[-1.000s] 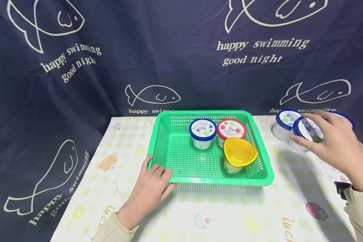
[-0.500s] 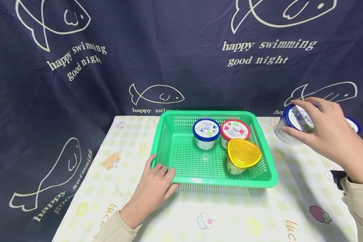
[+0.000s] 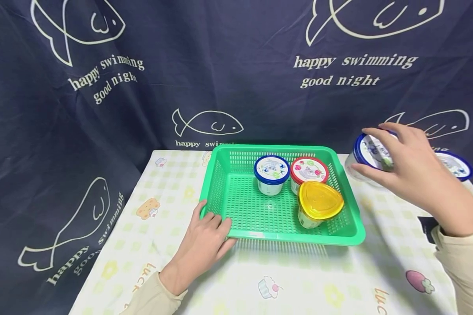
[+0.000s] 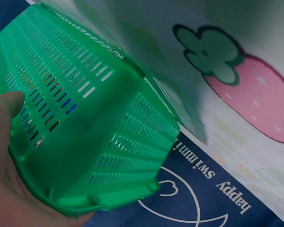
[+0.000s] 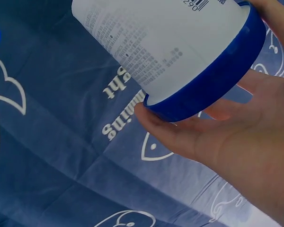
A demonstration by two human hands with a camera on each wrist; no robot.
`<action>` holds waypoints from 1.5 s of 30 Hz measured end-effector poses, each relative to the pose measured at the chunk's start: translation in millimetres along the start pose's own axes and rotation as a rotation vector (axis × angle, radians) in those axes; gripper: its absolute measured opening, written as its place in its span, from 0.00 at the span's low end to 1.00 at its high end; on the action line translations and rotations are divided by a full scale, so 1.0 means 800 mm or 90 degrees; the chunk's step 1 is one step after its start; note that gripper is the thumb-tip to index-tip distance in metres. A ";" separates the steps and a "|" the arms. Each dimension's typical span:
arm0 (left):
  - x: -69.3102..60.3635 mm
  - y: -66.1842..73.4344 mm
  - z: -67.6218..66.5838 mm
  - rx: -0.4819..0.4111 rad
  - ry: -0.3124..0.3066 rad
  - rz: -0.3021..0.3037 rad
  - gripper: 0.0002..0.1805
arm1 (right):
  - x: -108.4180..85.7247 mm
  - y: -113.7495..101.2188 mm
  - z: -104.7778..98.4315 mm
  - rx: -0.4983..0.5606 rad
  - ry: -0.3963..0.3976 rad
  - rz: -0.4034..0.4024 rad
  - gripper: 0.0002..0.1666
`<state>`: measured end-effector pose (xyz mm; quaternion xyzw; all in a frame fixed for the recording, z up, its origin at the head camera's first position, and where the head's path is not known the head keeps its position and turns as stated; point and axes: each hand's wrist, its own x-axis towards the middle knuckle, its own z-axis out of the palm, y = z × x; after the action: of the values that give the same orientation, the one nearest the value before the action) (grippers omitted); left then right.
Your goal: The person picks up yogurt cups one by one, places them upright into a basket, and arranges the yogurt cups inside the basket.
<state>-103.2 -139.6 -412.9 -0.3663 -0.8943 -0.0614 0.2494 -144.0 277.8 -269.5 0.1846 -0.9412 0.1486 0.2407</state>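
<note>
A green plastic basket (image 3: 252, 236) holds a blue-lidded tub (image 3: 271, 169), a red-lidded tub (image 3: 309, 169) and a tub with a yellow rounded-triangle lid (image 3: 320, 200). My left hand (image 3: 205, 238) grips the rim at the basket's near left corner; the left wrist view shows the basket's slotted wall (image 4: 80, 127) beside the thumb. Right of the basket, my right hand (image 3: 411, 168) holds another blue-lidded tub (image 3: 372, 151) by its lid, fingers and thumb spread around the rim. Small print and a barcode mark that tub's white side (image 5: 156, 47) in the right wrist view.
A further blue-lidded tub (image 3: 453, 165) stands behind my right wrist, partly hidden. The patterned tablecloth (image 3: 299, 280) covers the table. Dark blue fish-print fabric (image 3: 236, 65) hangs right behind it. Inside the basket, bare floor (image 3: 244, 205) shows on the left.
My right hand has moved left toward the basket, carrying the blue-lidded tub with it. The tub that stood left of it is now out of sight. My left hand keeps its hold on the rim.
</note>
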 end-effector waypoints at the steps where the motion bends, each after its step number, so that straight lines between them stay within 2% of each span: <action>1: 0.000 0.000 0.000 -0.001 0.000 0.000 0.16 | 0.002 -0.003 0.001 0.000 -0.002 -0.004 0.44; 5: 0.000 0.000 0.000 -0.003 0.004 -0.003 0.15 | 0.009 -0.018 0.001 0.011 -0.012 -0.027 0.46; 14: 0.001 -0.001 -0.001 0.001 0.005 0.000 0.15 | 0.023 -0.050 0.005 0.020 -0.073 -0.039 0.52; 21: 0.001 -0.001 -0.001 0.008 0.001 -0.002 0.15 | 0.033 -0.068 0.012 0.020 -0.071 -0.078 0.50; 30: 0.004 -0.001 0.000 0.002 -0.004 -0.002 0.13 | 0.040 -0.084 0.016 0.033 -0.083 -0.094 0.48; 38: 0.002 0.000 0.001 0.003 -0.005 -0.005 0.14 | 0.047 -0.109 0.029 0.033 -0.089 -0.181 0.45; 45: 0.002 0.000 0.002 0.001 -0.001 -0.004 0.15 | 0.048 -0.130 0.047 0.033 -0.093 -0.236 0.46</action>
<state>-104.9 -138.3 -413.7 -0.3636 -0.8955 -0.0612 0.2492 -146.9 161.1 -261.3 0.3715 -0.9017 0.1123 0.1903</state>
